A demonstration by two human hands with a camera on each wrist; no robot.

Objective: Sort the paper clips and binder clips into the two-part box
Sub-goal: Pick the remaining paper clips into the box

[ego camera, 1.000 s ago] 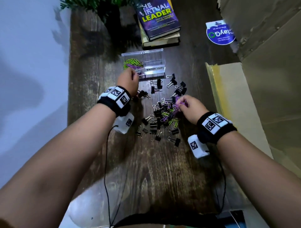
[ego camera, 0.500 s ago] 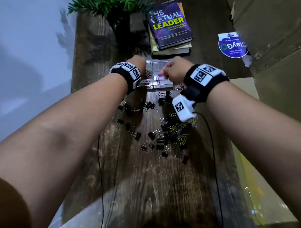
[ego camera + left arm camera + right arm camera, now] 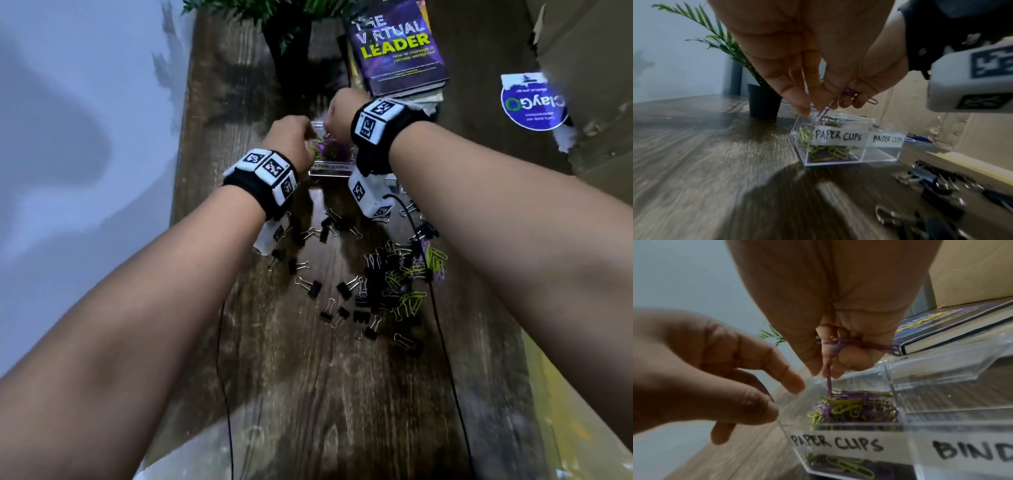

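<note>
The clear two-part box (image 3: 330,168) (image 3: 879,155) (image 3: 941,368) stands at the far middle of the wooden table, labelled PAPER CLIPS on the left and BINDER CLIPS on the right. Green and purple paper clips (image 3: 855,405) (image 3: 830,152) fill its left part. My right hand (image 3: 337,114) (image 3: 828,368) (image 3: 849,97) hovers over that part and pinches purple paper clips (image 3: 840,344), one dangling into the box. Beside the box's left corner my left hand (image 3: 291,137) (image 3: 777,402) (image 3: 789,87) has relaxed fingers and holds nothing. Several black binder clips (image 3: 359,291) and green paper clips (image 3: 411,298) lie scattered nearer to me.
Stacked books (image 3: 400,51) and a dark plant pot (image 3: 294,58) stand just behind the box. Cardboard (image 3: 582,85) with a blue sticker (image 3: 532,102) borders the right side. A wall runs along the table's left edge. Thin black cables (image 3: 442,325) trail from my wrists.
My right hand lifted purple paper clips from the pile and carried them over the box's left part. The left hand moved up beside the box's left corner.
</note>
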